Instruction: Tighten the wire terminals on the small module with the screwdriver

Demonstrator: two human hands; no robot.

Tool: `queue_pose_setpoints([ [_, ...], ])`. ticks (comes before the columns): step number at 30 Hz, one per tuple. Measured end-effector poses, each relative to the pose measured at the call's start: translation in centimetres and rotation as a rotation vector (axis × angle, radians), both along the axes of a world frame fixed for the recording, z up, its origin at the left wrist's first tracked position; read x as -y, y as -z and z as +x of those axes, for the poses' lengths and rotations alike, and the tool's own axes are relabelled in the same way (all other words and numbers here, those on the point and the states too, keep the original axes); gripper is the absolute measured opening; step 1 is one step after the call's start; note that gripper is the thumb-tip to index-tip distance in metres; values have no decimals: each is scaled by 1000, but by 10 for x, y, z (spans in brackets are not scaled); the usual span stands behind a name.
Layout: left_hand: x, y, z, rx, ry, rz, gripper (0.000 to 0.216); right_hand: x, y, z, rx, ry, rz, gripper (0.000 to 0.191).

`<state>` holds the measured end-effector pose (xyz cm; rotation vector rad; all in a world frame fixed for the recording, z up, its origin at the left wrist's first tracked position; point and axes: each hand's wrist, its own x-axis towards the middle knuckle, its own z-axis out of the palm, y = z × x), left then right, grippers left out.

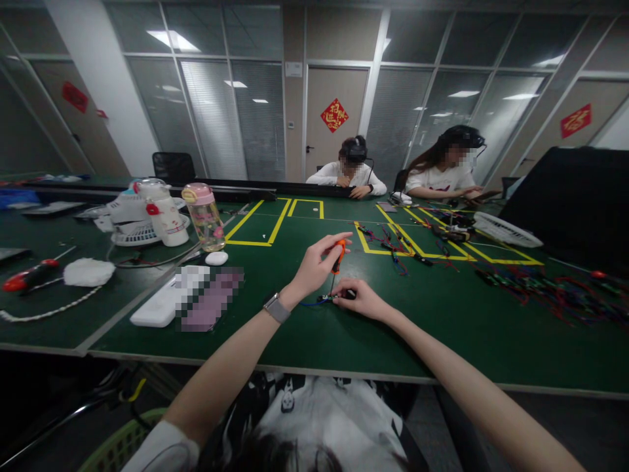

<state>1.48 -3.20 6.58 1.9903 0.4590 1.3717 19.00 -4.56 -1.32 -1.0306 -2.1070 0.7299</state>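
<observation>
My left hand (318,261) is closed around the orange and black handle of a screwdriver (340,255), which stands nearly upright. Its thin shaft runs down to a small circuit board (325,299) lying on the green table (295,341). A blue wire leaves the board toward the left. From the right, my right hand (361,298) pinches the board's near edge between thumb and fingers. Whether the screwdriver's tip sits in a screw is too small to tell.
A white box (170,298), a blurred purple phone-shaped item (211,301) and a white case (216,258) lie left. Behind them stand bottles (204,216). Wired boards (388,242) and a tangle of wires (540,288) lie right. Two people sit across the table.
</observation>
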Motion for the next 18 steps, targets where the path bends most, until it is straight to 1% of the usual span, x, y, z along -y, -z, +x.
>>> queue_pose_setpoints([
  [2, 0, -1, 0, 12, -38, 2, 27, 0, 0, -1, 5, 7, -2, 13],
  [6, 2, -3, -1, -12, -242, 143, 15, 0, 1, -2, 25, 32, 13, 16],
  [8, 2, -3, -2, -53, -326, 212, 17, 0, 2, -2, 31, 40, 17, 16],
  [10, 3, -2, -2, -92, -374, 259, 23, 0, 2, -2, 35, 39, 18, 16],
  [12, 1, -1, -2, -93, -359, 259, 29, 0, 1, -2, 40, 29, 18, 16],
  [13, 0, -1, -2, -78, -325, 234, 30, 0, 1, -1, 42, 22, 18, 17],
  [16, -3, 1, 0, -7, -193, 117, 28, 0, 0, 0, 36, 4, 14, 17],
  [18, -3, 1, 0, 20, -166, 85, 23, 0, 0, 0, 29, 3, 10, 17],
])
